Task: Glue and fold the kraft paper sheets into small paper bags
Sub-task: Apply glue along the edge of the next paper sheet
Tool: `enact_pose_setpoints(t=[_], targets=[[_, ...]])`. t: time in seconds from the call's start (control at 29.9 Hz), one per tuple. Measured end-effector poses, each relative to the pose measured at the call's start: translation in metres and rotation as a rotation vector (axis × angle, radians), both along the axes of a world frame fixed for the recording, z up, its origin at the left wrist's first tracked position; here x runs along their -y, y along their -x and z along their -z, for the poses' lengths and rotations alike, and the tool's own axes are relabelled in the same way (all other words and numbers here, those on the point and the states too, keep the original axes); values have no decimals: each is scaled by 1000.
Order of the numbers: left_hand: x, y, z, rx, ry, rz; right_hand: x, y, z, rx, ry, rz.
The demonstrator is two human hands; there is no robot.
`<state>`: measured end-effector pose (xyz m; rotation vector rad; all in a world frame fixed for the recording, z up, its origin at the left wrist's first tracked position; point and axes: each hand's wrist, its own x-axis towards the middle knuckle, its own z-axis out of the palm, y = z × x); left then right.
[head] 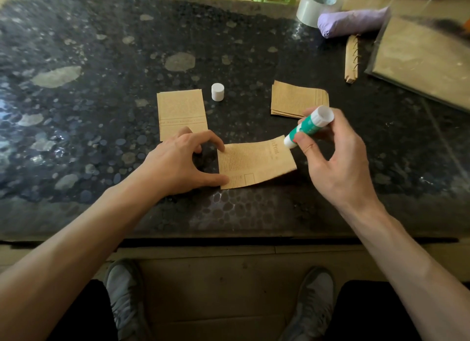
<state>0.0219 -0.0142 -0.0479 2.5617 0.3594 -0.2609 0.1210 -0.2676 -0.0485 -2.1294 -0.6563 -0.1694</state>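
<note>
**Kraft sheet pinned, glue stick at its corner**

The kraft sheet (256, 162) lies flat on the dark stone table (101, 60), at 3 o'clock from the left hand (183, 160). That hand is spread wide, with thumb and forefinger tips pressing the sheet's left edge. The right hand (335, 157) grips the green glue stick (307, 127), whose tip is tilted down at the sheet's upper right corner. That edge curls slightly upward. At 12 o'clock from the sheet stands the white cap (217, 91), between 1 flat piece (181, 114) at 11 o'clock and a paper stack (298, 99) at 1 o'clock. Bare tabletop stretches toward 9 o'clock; the table's near edge runs at 6 o'clock.
</note>
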Motion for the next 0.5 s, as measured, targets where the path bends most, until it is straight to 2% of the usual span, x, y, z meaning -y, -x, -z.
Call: enact_pose_setpoints(t=[0.17, 0.3, 0.5], targets=[[-1, 0, 1, 2, -2, -2, -2, -2, 1, -9, -63, 22], [-2, 0, 2, 8, -3, 2, -6, 4, 2, -74, -46, -62], [-2, 0, 3, 10, -7, 4, -10, 6, 8, -85, 93, -111]])
